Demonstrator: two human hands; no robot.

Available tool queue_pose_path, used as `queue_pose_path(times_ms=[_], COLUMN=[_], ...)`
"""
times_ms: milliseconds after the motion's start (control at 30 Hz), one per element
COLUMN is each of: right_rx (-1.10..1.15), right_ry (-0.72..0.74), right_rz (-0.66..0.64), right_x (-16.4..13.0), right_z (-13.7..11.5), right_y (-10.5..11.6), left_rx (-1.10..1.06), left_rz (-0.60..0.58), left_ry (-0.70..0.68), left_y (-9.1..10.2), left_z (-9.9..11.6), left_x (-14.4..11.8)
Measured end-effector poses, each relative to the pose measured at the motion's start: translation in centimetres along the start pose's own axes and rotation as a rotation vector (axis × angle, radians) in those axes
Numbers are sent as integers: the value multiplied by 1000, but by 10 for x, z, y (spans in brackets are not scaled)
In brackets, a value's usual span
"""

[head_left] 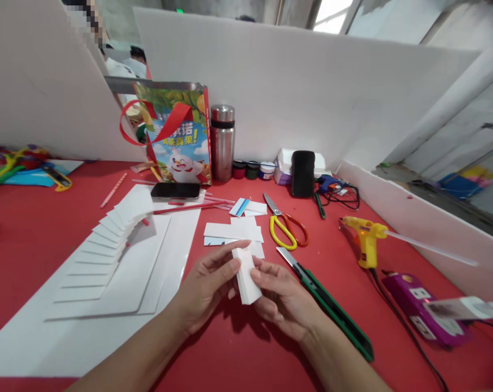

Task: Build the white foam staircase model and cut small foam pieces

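Note:
Both my hands meet over the red table (pixel 34 234) and hold one small white foam-board block (pixel 246 276) between them. My left hand (pixel 208 286) pinches its upper left side with thumb and fingers. My right hand (pixel 281 296) cups it from below on the right. More cut white pieces (pixel 232 231) lie flat just beyond the block. A green-handled utility knife (pixel 326 302) lies right beside my right hand, blade pointing away.
To the left, a curved stair of white foam steps (pixel 102 247) stands on a white sheet. Yellow-handled scissors (pixel 285 226), a yellow glue gun (pixel 364 239), a purple power strip (pixel 420 307), a phone (pixel 175 190), a steel flask (pixel 222 142) and a printed bag (pixel 177 139) stand around. White partition boards wall the table.

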State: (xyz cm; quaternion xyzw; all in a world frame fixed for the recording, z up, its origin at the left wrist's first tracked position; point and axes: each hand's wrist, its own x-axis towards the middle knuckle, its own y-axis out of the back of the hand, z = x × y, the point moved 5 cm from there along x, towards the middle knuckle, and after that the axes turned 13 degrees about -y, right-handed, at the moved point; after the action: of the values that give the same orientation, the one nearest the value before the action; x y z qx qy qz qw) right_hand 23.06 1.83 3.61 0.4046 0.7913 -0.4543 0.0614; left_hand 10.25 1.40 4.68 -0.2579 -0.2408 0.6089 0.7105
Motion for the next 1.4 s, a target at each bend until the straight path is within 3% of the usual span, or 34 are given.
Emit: queue_pose_path(times_ms=[333,800,933,1133,1400], right_rx=[-91,-85,-60,-69,-151], right_ry=[83,62,83,207,210], right_rz=[-35,-21,71,296,323], right_x=[-3,-3,-3,-9,-8], right_z=[-5,-2,-5,-16,-14], right_y=[-9,-7,-5,4,4], left_rx=[87,95,67,279,449], left_rz=[-113,-77,-54,47,29], left_ry=[-31,-38,-2,-70,-88], left_y=[-4,-2,0,6,7], left_z=[6,5,6,11,7], left_x=[-5,-6,-1,3,3])
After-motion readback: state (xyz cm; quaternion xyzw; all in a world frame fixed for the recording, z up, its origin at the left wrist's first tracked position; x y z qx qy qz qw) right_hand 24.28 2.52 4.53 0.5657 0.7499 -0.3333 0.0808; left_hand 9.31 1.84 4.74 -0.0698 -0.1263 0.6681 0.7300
